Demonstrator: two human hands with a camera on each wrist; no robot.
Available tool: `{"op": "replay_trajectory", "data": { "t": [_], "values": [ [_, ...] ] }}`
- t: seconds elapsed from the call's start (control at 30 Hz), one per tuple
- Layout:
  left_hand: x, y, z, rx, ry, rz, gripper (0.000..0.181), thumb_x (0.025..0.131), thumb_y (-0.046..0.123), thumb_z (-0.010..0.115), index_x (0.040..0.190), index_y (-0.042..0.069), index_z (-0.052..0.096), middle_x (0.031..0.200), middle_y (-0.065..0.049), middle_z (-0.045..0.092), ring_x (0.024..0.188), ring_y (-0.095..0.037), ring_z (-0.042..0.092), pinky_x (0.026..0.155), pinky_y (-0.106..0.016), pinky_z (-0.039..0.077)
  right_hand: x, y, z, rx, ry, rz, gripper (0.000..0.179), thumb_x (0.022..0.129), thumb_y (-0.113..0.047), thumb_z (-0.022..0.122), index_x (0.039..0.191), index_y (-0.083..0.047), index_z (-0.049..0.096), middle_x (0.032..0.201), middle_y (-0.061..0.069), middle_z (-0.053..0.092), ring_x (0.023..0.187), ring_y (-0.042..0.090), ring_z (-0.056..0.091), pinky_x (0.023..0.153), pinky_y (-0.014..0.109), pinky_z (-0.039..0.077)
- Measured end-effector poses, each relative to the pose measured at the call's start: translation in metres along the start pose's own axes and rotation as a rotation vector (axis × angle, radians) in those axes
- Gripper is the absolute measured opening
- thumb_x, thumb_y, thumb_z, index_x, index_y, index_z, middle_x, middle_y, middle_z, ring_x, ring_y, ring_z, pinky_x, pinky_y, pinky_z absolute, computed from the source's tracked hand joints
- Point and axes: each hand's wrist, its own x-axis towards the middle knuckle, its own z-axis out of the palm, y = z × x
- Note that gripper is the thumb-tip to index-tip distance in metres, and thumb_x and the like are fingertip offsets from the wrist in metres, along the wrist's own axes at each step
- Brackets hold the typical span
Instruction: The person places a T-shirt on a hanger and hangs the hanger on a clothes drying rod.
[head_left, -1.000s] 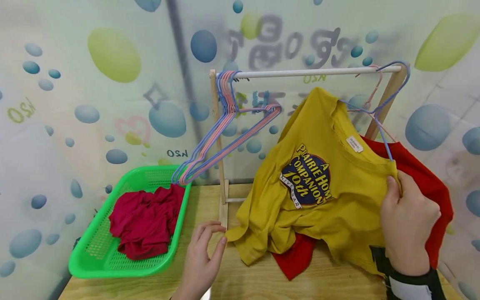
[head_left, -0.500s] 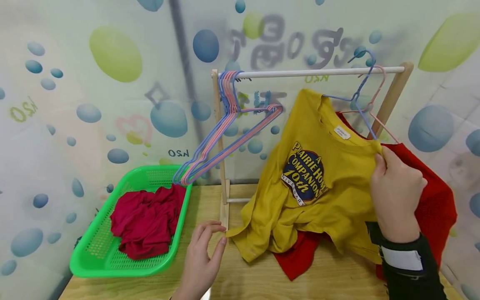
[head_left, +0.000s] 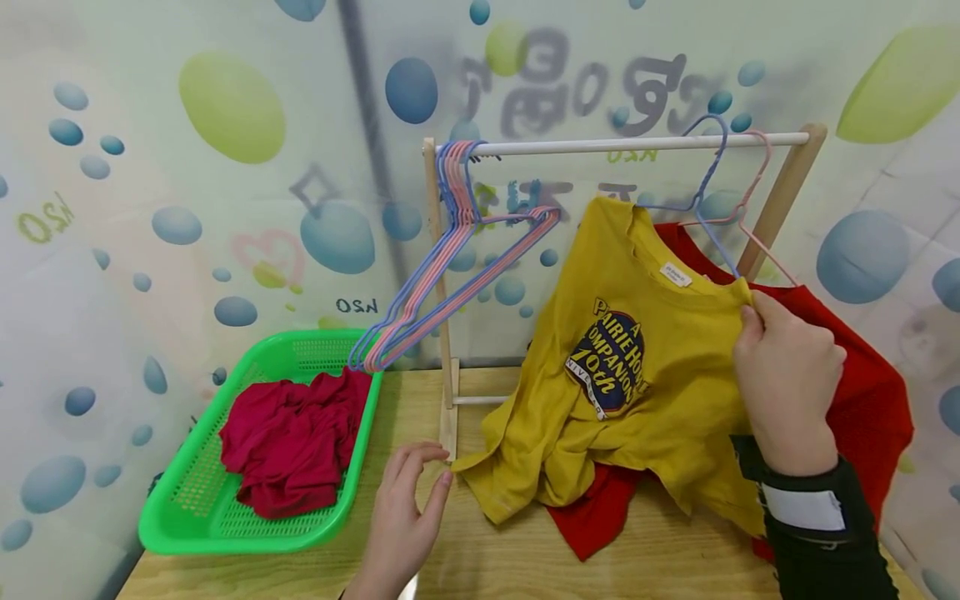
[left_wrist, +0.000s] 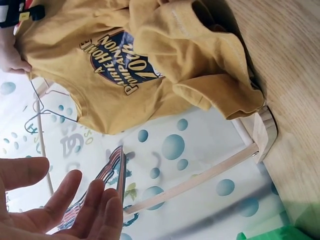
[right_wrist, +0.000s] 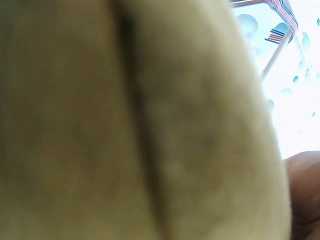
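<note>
A yellow printed shirt [head_left: 675,358] hangs on a blue hanger [head_left: 707,179], whose hook lies over the rack's white rail [head_left: 570,147]. My right hand [head_left: 787,375] pinches the shirt's shoulder at the hanger's end. Blurred yellow cloth [right_wrist: 200,125] fills most of the right wrist view. Near the shirt's lower sleeve, my left hand [head_left: 408,508] is held with fingers loosely bent and nothing in them; the left wrist view shows its fingers spread. Behind the yellow shirt, a red garment [head_left: 862,375] hangs on a pink hanger [head_left: 757,179], partly covered.
Several blue and pink hangers [head_left: 450,275] hang bunched at the rail's left end. A green basket [head_left: 247,546] with a crumpled crimson garment [head_left: 296,442] stands at the left on the wooden table [head_left: 480,567]. The rack's wooden post [head_left: 787,196] rises at the right.
My right hand has moved left and up, carrying the shirt and blue hanger. The hook went from the right post to the rail, left of the pink hanger. The left hand stayed put.
</note>
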Motion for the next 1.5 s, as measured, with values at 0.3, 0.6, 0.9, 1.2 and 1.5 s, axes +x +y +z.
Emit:
{"op": "replay_trajectory", "data": {
  "t": [0.3,0.6,0.9,1.2,1.5],
  "values": [
    [0.0,-0.004,0.003,-0.001,-0.008,-0.017,0.017,0.088,0.016,0.064,0.104,0.02,0.061,0.106,0.005,0.057,0.103,-0.012,0.053,0.08,-0.035,0.045,0.001,-0.001,-0.004,-0.039,-0.111,0.026,0.041,0.097,-0.023,0.045,0.132,-0.004,0.052,0.105,0.035,0.058,0.072,0.052,0.048,0.061,0.057,0.04],
    [0.001,-0.005,0.003,-0.002,-0.015,-0.037,0.018,0.087,0.016,0.065,0.104,0.019,0.061,0.107,0.004,0.057,0.103,-0.013,0.053,0.081,-0.036,0.045,0.002,-0.001,-0.005,-0.076,-0.211,0.067,0.045,0.098,-0.027,0.044,0.138,-0.006,0.046,0.101,0.036,0.057,0.067,0.049,0.048,0.056,0.054,0.04],
    [0.003,-0.01,0.004,-0.002,0.006,-0.044,0.02,0.085,0.013,0.067,0.103,0.018,0.062,0.106,0.004,0.058,0.101,-0.013,0.053,0.08,-0.035,0.044,0.001,-0.004,-0.004,-0.081,-0.201,0.105,0.05,0.098,-0.034,0.041,0.136,-0.002,0.046,0.11,0.034,0.056,0.078,0.052,0.05,0.06,0.058,0.041],
    [0.01,-0.014,-0.007,0.012,0.096,-0.026,0.022,0.081,0.006,0.069,0.101,0.012,0.064,0.1,0.0,0.06,0.097,-0.013,0.054,0.078,-0.035,0.045,-0.012,-0.041,0.022,0.194,0.212,-0.124,0.045,0.091,-0.024,0.054,0.131,-0.003,0.052,0.124,0.024,0.052,0.112,0.043,0.048,0.088,0.057,0.038],
    [0.012,-0.019,-0.013,0.0,0.108,-0.034,0.021,0.082,0.006,0.068,0.103,0.01,0.064,0.102,-0.001,0.06,0.099,-0.015,0.054,0.08,-0.036,0.045,-0.012,-0.101,0.086,0.315,0.243,-0.408,0.031,0.093,-0.026,0.056,0.106,0.0,0.066,0.087,0.016,0.067,0.078,0.032,0.059,0.066,0.043,0.049]
  ]
}}
